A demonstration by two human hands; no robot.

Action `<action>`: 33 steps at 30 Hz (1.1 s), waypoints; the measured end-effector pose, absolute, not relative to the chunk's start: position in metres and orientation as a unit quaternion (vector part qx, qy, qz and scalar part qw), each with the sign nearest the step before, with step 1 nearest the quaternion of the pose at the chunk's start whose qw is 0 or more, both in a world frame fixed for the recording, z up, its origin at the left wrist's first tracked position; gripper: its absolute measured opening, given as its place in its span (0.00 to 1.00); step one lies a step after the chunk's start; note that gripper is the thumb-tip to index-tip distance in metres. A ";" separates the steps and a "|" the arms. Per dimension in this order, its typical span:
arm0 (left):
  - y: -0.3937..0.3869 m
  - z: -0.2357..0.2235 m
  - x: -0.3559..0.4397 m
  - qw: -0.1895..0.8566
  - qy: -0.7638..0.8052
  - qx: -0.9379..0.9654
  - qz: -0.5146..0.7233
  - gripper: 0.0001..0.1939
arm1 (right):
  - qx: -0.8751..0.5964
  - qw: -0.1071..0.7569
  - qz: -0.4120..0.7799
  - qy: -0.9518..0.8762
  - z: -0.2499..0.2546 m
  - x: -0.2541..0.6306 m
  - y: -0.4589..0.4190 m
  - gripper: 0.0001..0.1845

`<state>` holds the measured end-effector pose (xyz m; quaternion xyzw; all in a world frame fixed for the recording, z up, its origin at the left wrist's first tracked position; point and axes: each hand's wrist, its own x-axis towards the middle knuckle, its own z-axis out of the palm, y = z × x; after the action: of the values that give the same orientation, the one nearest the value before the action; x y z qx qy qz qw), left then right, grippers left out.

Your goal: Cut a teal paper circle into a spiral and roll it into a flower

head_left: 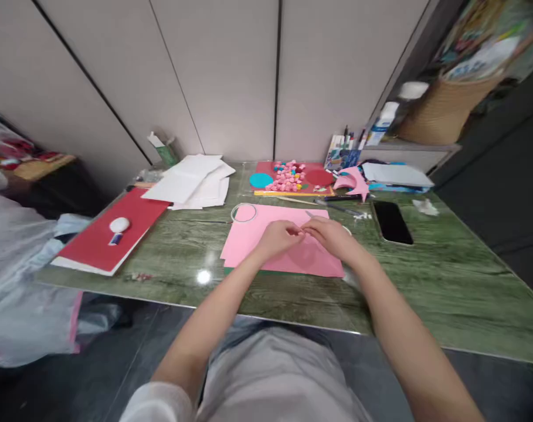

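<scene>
Bare left hand (282, 237) and bare right hand (330, 235): fingertips pinched together above the flat pink paper sheets (266, 246); whether anything is held cannot be told.

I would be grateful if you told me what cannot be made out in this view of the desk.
Head view, hidden by fingertips and blur: whatever is between the left hand and right hand.
Head view, hidden by both hands: part of the pink paper.
Head view, small and blurred: lettering on the white bottle.
Head view, cut off by the upper edge: the top of the basket's contents.
</scene>
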<state>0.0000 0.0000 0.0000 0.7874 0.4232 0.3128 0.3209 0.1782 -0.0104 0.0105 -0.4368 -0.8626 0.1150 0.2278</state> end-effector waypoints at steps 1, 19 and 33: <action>0.000 0.000 0.000 0.321 0.425 0.787 0.312 0.12 | -0.437 0.230 0.113 -0.862 0.010 0.178 -0.010 0.11; -0.001 0.000 0.001 0.340 0.432 0.775 0.311 0.10 | -0.447 0.219 0.106 -0.861 0.013 0.178 -0.013 0.12; 0.000 0.004 0.000 0.339 0.439 0.760 0.340 0.09 | -0.497 0.215 -0.044 -0.840 0.011 0.177 -0.012 0.10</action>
<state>0.0000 -0.0004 0.0040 0.7597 0.4390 0.3397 0.3387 0.1772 -0.0120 0.0112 -0.4968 -0.8397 -0.0442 0.2147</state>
